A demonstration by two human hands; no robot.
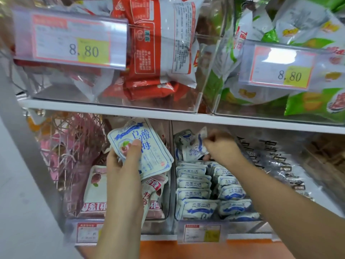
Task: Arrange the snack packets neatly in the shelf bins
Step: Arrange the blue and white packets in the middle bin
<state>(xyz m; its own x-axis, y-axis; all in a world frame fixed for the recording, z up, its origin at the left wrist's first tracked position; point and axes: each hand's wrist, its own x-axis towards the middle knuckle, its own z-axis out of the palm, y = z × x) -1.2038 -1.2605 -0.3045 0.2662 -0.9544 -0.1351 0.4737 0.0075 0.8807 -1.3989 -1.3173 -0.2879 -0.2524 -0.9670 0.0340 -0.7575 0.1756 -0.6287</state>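
Note:
My left hand (125, 161) grips a small stack of white-and-blue snack packets (149, 154) in front of the lower left clear bin (168, 184), which holds pink-and-white packets (95, 191). My right hand (222, 146) reaches into the back of the lower middle bin (173, 206) and pinches a crumpled white-and-blue packet (194, 146). Below that hand, several matching white-and-blue packets (196, 195) stand in two tidy rows.
A white shelf board (112, 109) runs above the lower bins. Upper bins hold red-and-white packets (160, 43) and green packets (308, 101), with 8.80 price tags (71, 38) on their fronts. Dark-labelled packets (276, 165) fill the lower right bin. A wire rack (74, 146) stands at left.

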